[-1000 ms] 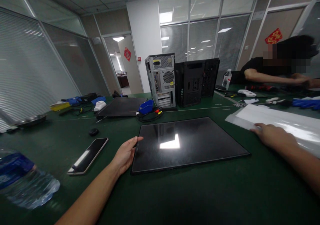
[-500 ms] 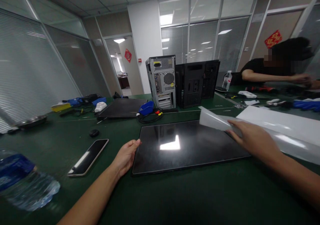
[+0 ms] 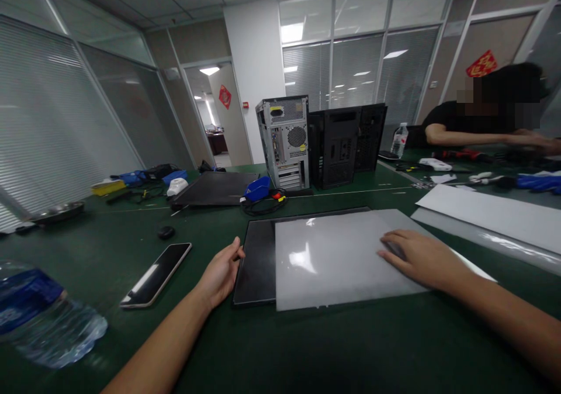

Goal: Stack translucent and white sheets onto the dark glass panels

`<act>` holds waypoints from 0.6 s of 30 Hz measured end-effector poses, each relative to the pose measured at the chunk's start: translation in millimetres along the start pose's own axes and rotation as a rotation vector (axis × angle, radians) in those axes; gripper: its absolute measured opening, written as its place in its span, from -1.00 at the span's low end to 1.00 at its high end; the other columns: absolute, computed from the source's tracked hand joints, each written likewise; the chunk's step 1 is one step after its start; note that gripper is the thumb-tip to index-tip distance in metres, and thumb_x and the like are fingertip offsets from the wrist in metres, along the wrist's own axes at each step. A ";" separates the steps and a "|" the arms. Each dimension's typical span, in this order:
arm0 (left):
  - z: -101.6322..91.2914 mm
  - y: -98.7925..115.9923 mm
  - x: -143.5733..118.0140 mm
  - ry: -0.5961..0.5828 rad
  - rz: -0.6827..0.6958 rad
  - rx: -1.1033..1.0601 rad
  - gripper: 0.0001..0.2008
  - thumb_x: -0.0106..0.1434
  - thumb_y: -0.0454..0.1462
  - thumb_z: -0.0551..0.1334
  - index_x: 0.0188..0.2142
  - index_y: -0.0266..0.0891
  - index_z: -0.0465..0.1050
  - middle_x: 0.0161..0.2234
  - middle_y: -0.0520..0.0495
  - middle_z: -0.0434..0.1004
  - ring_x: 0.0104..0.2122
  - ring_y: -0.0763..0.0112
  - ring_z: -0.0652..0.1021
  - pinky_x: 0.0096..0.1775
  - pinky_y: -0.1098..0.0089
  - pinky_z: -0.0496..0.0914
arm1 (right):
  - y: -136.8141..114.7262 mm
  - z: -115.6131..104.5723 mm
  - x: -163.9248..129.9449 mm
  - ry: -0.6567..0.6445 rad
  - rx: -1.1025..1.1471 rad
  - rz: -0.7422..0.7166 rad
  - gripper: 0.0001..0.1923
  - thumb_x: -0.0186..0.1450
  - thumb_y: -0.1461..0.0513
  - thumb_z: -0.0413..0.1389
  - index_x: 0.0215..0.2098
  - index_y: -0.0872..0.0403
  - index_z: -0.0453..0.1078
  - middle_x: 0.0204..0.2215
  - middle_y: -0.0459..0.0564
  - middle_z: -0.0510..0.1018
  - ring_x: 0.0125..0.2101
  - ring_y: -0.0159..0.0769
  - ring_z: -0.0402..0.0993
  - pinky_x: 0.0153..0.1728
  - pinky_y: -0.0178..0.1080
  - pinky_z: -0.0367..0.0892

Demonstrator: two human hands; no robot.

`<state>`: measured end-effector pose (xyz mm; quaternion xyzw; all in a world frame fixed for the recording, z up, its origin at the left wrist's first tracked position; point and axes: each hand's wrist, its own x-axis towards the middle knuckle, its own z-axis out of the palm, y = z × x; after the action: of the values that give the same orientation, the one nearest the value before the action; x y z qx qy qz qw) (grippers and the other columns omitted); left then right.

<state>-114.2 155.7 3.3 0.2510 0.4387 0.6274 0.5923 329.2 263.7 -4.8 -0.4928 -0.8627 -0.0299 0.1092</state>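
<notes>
The translucent white sheet point(image 3: 333, 259), which a second ago lay off to the right on the table point(image 3: 307, 353) and half a second ago was lifted by its corner in mid-air, now lies flat over the black panel point(image 3: 256, 259), covering most of its glossy face and leaving only a dark strip bare along the left side. The sheet sits a little off: its near edge overhangs the panel's front edge, and its right part runs past the panel onto the green table. The right hand point(image 3: 421, 259) has come down with it and now rests palm-down, fingers spread flat, on the sheet's right part, pressing rather than gripping. The left hand point(image 3: 221, 274) has hardly moved; it stays loosely curled against the panel's left edge, thumb touching the rim, steadying it without closing around it. Judging from this, the laying-on is done but the sheet is not yet squared to the panel. Another white sheet point(image 3: 495, 215) stays on the table to the right, and a phone point(image 3: 155, 274) lies left of the left hand.
</notes>
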 end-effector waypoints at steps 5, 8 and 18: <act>2.2 1.1 -1.8 0.004 0.038 0.086 -0.64 0.28 -0.36 0.19 0.08 -0.20 0.37 -0.16 -0.19 0.59 -0.30 0.24 0.64 -0.26 0.22 0.56 | -13.2 -7.3 -2.1 -0.009 0.179 -0.128 -0.44 0.35 -0.10 -0.10 0.22 -0.10 0.28 0.24 -0.08 0.26 0.19 -0.14 0.23 0.19 0.03 0.19; 3.0 1.8 -2.9 -0.002 0.052 0.112 -0.37 0.24 -0.46 0.18 0.27 -0.12 0.15 -0.11 -0.20 0.57 -0.24 0.23 0.64 -0.20 0.21 0.55 | -16.2 -10.9 -2.5 -0.004 0.162 -0.130 -0.46 0.35 -0.10 -0.08 0.16 -0.09 0.35 0.19 -0.08 0.34 0.17 -0.15 0.25 0.19 0.02 0.19; 1.3 -2.7 0.2 0.055 0.064 0.225 -0.19 0.10 -0.59 0.20 0.31 -0.13 0.08 0.14 -0.31 0.37 -0.18 0.23 0.61 -0.26 0.30 0.55 | -21.7 1.9 -4.0 -0.128 0.201 -0.133 -0.33 0.30 -0.17 -0.07 0.27 -0.08 0.22 0.28 -0.07 0.18 0.25 -0.03 0.10 0.26 0.09 0.04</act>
<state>-111.7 156.0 1.6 0.3124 0.5140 0.5996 0.5279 312.2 249.5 -6.3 -0.4221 -0.8973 0.0808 0.1006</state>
